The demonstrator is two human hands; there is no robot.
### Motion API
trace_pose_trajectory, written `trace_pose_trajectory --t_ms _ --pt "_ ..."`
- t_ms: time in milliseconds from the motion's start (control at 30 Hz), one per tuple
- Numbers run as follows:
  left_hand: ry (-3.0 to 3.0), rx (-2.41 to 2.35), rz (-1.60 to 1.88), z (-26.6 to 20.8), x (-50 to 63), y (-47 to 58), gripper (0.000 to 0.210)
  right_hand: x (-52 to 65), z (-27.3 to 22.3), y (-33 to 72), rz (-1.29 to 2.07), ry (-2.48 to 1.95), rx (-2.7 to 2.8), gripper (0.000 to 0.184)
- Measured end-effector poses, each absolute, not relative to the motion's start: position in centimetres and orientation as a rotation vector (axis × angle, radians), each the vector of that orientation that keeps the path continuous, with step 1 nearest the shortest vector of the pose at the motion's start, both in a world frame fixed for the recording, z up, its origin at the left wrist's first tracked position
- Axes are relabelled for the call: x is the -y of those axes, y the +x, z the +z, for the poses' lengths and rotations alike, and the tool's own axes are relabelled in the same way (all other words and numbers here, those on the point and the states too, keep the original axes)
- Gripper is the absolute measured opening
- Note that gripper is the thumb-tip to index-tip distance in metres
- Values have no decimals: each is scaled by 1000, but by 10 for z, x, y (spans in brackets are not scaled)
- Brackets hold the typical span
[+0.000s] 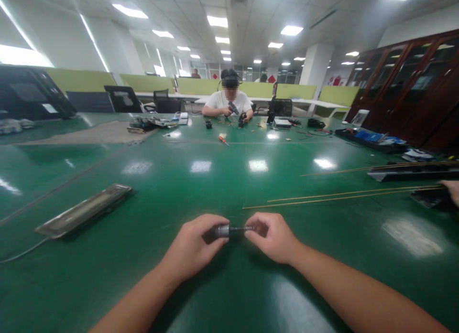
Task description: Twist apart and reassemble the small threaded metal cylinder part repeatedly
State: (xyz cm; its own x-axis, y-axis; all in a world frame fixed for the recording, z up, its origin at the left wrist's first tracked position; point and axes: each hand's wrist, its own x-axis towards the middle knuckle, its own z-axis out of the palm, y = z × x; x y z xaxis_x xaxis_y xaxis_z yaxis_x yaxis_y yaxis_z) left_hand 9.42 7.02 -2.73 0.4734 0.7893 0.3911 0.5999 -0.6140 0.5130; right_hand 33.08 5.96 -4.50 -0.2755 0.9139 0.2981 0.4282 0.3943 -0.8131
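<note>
Toward the near edge of the worktop (172, 199), about midway between its left and right sides, we hold a small assembly roughly level between our two hands. Our left hand (195, 242) has thumb and fingers closed round a small grey cylinder (223, 230), and our right hand (274, 237) pinches the outer end of a thin dark shaft (236, 229) that runs out of it. Cylinder and shaft lie in one straight line, so we judge them already fitted together; whether the shaft is fully seated, and so how much is left to do, we cannot tell, as our fingers cover both ends. Nor can we tell whether the piece touches the surface beneath. Just beyond our right hand, two thin yellowish rods (322, 197) run toward the worktop's right edge, where another person's hand (453, 190) shows beside a black part (425, 198). Toward the left edge lies a long flat metallic case (86, 211) with a cable (25, 256). Farther off, an orange screwdriver (224, 140) lies well apart from us. At the far edge a co-worker (214, 103) leans in holding a dark tool (234, 108), with a small black block (208, 125) near, and green partitions (147, 83) stand behind.
</note>
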Motion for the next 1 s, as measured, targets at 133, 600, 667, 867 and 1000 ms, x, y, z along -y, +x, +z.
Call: trace_pose_trajectory --t_ms 133,600,667,867,1000 --pt "2428 -1181 882 -27 -71 92 23 -59 -45 330 785 -1159 1865 7" --pt "2467 -1166 897 -26 -74 87 24 -60 -45 330 794 -1174 1842 7" --pt "2475 -1165 894 -25 -74 87 24 -60 -45 330 785 -1174 1842 7" --pt "2483 -1179 903 -25 -74 88 23 -61 -46 331 774 -1178 1851 7" --pt "2475 -1184 891 -26 -75 87 23 -61 -45 331 778 -1184 1837 7"
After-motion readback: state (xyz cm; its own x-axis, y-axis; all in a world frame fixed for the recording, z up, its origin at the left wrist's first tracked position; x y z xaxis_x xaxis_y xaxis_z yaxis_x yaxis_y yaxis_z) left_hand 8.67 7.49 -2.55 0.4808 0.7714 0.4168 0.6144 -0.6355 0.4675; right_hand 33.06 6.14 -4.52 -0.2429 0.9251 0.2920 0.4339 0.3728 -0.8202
